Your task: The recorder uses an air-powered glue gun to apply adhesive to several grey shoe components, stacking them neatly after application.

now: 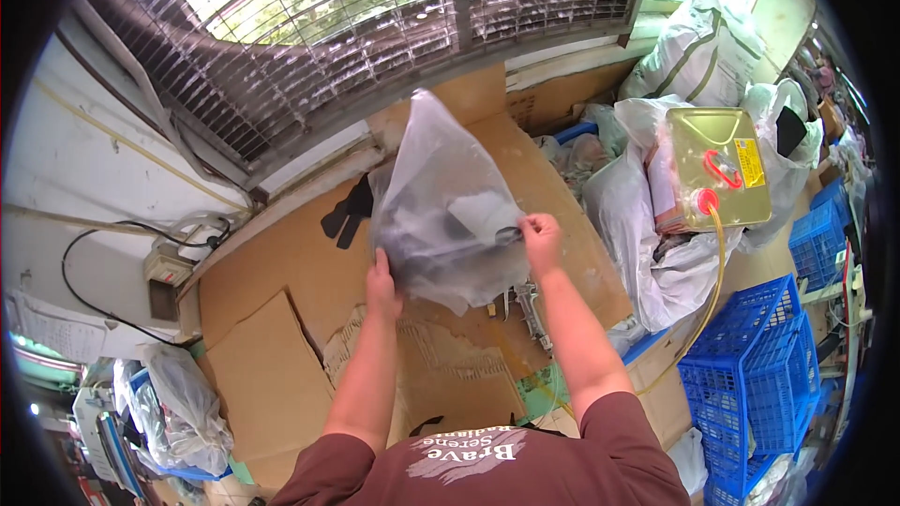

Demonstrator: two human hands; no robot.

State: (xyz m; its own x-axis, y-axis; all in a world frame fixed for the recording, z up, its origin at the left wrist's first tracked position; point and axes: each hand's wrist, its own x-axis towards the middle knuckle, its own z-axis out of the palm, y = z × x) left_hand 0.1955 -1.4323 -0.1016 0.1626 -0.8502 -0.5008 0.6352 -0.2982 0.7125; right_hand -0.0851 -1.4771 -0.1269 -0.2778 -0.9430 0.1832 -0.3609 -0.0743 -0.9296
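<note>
In the head view, my hands are well apart, one on each side of a translucent plastic bag (441,164) over the cardboard-covered desk (258,375); my right hand (541,242) pinches the bag's right edge, while my left hand (384,289) is against its lower left edge, some fingers hidden, so I cannot tell whether they close on it; dark shapes and a pale patch show through the film, too blurred to name.

Flat black pieces (350,214) lie just left of the bag, and a metal tool (530,311) lies near my right forearm; an olive metal can (750,197) with a red cap stands well apart at right.

I judge the step in hand to be handling and spreading the bag; the next move seems to call for a steady left hand and a light right pinch, since thin film could crumple or slip.
</note>
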